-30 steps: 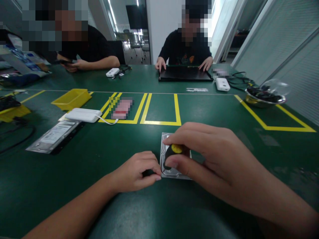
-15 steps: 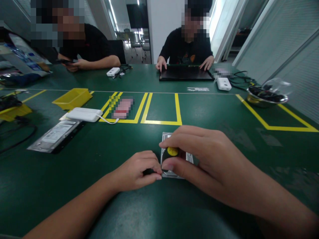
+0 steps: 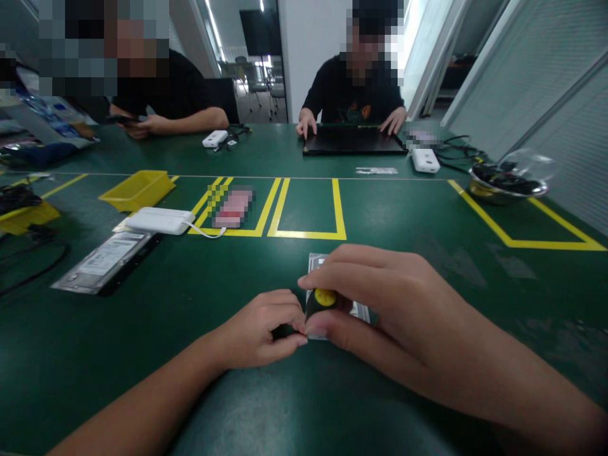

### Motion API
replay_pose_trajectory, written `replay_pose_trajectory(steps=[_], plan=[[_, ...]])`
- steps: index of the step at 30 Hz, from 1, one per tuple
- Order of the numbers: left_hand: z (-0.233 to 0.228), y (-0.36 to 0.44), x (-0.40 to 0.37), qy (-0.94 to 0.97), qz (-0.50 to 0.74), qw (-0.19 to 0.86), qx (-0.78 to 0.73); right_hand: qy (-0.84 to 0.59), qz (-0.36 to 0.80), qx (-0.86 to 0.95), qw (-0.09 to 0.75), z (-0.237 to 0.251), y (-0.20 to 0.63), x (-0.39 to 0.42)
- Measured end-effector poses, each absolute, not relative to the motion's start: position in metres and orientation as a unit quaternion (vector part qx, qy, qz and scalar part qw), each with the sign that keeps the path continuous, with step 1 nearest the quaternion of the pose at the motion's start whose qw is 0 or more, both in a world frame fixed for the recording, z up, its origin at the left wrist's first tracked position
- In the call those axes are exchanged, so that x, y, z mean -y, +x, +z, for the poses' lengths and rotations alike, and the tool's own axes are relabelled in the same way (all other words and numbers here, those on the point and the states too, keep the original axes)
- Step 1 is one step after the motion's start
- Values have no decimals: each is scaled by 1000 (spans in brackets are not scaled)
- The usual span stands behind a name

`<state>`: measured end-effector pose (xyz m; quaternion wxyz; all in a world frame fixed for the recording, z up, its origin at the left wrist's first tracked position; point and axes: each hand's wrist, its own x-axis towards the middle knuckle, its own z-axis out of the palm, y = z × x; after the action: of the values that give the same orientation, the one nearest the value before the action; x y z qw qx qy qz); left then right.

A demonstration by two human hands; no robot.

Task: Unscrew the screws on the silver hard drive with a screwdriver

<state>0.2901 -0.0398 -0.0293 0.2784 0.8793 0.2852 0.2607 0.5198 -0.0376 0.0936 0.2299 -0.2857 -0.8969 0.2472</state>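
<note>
A silver hard drive lies on the green table in front of me, largely covered by my right hand. That hand is wrapped round a screwdriver with a black handle and a yellow end cap. The handle stands over the drive's left side; its shaft and tip are hidden. At the drive's lower left edge, my left hand has its thumb and fingertips closed together, close to the screwdriver. It seems to grip the drive's edge, though the exact contact is hard to see.
To the left lie a larger drive-like metal part, a white power bank cabled to a phone, and a yellow bin. A metal bowl of dark parts stands right. Across the table, one person's hands touch a black laptop; another person sits left.
The screwdriver handle and my right hand have shifted slightly left and down. My left hand keeps its place at the drive's edge.
</note>
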Motion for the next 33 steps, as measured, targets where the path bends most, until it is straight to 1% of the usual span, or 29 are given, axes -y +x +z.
replay_pose_trajectory(steps=[5, 10, 17, 23, 33], plan=[[-28, 290, 41, 873, 256, 286, -302, -285, 272, 888, 238, 93, 518, 42], [-18, 295, 40, 875, 263, 305, -267, -288, 303, 885, 205, 96, 517, 45], [-19, 295, 41, 877, 263, 283, -286, -281, 308, 889, 189, 100, 514, 45], [-16, 296, 41, 885, 233, 263, -306, -287, 270, 901, 180, 102, 515, 46], [-24, 292, 41, 892, 268, 220, -290, -274, 287, 899, 185, 106, 514, 47]])
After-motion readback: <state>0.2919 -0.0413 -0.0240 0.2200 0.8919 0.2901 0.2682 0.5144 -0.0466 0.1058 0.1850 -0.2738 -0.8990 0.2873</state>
